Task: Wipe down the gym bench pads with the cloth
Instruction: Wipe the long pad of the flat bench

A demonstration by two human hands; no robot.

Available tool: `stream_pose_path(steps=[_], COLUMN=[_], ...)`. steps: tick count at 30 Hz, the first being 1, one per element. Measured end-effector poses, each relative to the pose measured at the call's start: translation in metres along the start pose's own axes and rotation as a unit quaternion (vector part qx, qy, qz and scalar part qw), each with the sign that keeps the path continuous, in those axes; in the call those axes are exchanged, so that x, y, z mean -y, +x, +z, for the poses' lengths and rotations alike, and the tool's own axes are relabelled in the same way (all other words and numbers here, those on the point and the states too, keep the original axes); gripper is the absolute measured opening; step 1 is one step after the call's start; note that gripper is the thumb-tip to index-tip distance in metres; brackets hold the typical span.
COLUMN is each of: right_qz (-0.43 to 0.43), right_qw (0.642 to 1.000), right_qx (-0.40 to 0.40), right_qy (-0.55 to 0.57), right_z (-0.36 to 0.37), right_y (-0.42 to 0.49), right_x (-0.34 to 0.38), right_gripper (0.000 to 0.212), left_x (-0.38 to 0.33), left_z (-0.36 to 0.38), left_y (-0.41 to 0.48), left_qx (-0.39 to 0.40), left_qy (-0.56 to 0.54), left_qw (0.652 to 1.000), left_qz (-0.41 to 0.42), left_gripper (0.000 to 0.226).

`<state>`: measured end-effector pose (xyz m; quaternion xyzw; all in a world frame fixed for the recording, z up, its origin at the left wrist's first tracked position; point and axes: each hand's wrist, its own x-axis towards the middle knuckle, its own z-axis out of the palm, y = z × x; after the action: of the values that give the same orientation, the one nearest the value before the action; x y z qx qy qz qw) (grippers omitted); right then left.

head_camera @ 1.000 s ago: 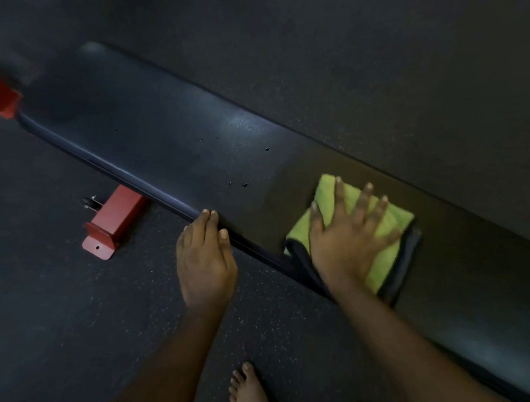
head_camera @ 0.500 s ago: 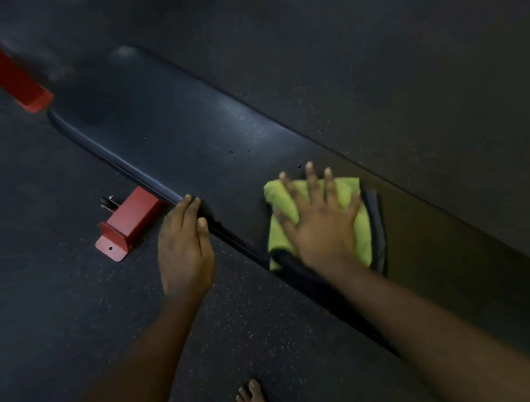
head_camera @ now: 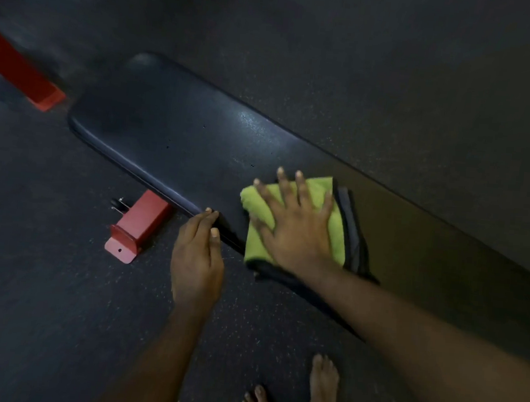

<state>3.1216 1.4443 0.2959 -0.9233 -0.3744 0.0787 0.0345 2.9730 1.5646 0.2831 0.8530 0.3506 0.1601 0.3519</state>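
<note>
**A:** Head view, item one?
**B:** Pad (head_camera: 179, 135): long, dark, slightly glossy. It runs from upper left to lower right above the floor (head_camera: 39, 309).

**A:** Item two?
**B:** Cloth (head_camera: 337, 236): green on top with a grey layer showing at its right and near edges, folded. It lies on the pad at the near edge, about midway along the visible length.

**A:** Hands?
**B:** Right hand (head_camera: 296, 235): flat on the cloth, palm down, fingers straight and spread apart. Left hand (head_camera: 196, 259): just left of the cloth, fingers straight and held together, tips touching the pad's near edge.

**A:** Other entries?
**B:** Red bracket (head_camera: 136, 228): on the floor under the pad's near edge, left of the left hand. Red beam (head_camera: 21, 73): on the floor beyond the pad's rounded left end. Two bare feet (head_camera: 323, 385): on the floor at the bottom, below the right forearm.
</note>
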Motion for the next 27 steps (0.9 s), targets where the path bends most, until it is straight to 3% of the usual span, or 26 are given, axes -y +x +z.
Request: stream_pose_path(steps=[4, 7, 10, 13, 22, 27], right_qz=[0.107, 0.169, 0.064, -0.035, 0.034, 0.044], right_qw=[0.994, 0.985, 0.997, 0.999, 0.998, 0.998], right_qx=[0.010, -0.011, -0.028, 0.028, 0.033, -0.037], right_qy=[0.023, 0.039, 0.022, 0.007, 0.035, 0.020], right_z=[-0.010, -0.012, -0.006, 0.002, -0.014, -0.010], right_y=[0.107, 0.116, 0.040, -0.019, 0.198, 0.105], right_x=[-0.022, -0.008, 0.025, 0.050, 0.045, 0.010], right_gripper=[0.065, 0.065, 0.066, 0.072, 0.064, 0.063], left_x=[0.000, 0.006, 0.017, 0.029, 0.028, 0.026], left_z=[0.001, -0.006, -0.014, -0.018, -0.011, -0.014], left_y=[0.002, 0.013, 0.036, 0.054, 0.052, 0.053], left_qx=[-0.021, -0.028, -0.053, -0.052, -0.074, -0.080], left_qy=[-0.020, -0.048, -0.035, -0.007, 0.007, -0.016], left_qw=[1.000, 0.998, 0.997, 0.997, 0.995, 0.994], left_qz=[-0.005, -0.017, -0.041, -0.055, -0.068, -0.070], left_gripper=[0.046, 0.048, 0.048, 0.045, 0.042, 0.040])
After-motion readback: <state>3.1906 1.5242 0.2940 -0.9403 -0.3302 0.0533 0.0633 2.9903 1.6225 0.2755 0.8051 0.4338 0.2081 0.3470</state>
